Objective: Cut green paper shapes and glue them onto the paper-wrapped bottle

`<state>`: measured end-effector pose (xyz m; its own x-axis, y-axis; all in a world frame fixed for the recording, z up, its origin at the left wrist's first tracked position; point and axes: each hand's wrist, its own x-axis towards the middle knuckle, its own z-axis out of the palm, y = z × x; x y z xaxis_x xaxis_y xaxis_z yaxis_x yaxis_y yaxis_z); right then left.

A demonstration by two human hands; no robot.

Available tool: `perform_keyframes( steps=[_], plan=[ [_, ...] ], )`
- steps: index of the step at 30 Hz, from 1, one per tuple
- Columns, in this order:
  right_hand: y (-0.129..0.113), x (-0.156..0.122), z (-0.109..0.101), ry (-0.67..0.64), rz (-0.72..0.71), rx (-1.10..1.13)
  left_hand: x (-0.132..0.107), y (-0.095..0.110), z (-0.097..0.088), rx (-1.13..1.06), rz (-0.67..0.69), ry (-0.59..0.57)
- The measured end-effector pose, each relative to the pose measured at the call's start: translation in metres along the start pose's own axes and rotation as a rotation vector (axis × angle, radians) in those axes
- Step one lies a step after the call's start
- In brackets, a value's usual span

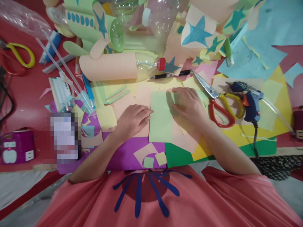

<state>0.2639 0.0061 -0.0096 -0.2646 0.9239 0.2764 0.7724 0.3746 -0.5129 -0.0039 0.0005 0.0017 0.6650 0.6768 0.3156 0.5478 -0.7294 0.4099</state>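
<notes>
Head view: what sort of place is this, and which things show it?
Probably a papercraft work area: a light green paper sheet lies between the left hand and right hand, with scissors and a blue glue gun to the right.

I wear a coral shirt [201, 201], short sleeves [258, 192]; dark-blue strokes [138, 197] fan eight-through-four o'clock over a darker-red rounded patch [148, 192].

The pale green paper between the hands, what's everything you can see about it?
The pale green paper is a plain, thin-looking rectangle with straight edges and no marks showing. It lies nearly flat, its lower left corner over a purple sheet. The left hand has a fingertip over its left edge; the right hand is at its upper right side, seemingly touching it.
</notes>
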Motion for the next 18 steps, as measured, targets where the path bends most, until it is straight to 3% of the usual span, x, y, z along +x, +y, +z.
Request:
perform_keyframes(
  steps=[8,13,18],
  plan=[
    [-0.0012,-0.0017,-0.0025,0.011,0.068,0.039,-0.0004,-0.0011,0.0010,-0.093,-0.154,-0.164],
    [0.0028,-0.0009,-0.0031,-0.023,0.021,-0.004,0.0010,0.0001,0.0003,-0.117,-0.205,-0.212],
    [0.0026,-0.0012,-0.0021,0.039,-0.014,-0.035,0.0018,-0.0006,0.0012,-0.152,-0.251,-0.220]
  ],
)
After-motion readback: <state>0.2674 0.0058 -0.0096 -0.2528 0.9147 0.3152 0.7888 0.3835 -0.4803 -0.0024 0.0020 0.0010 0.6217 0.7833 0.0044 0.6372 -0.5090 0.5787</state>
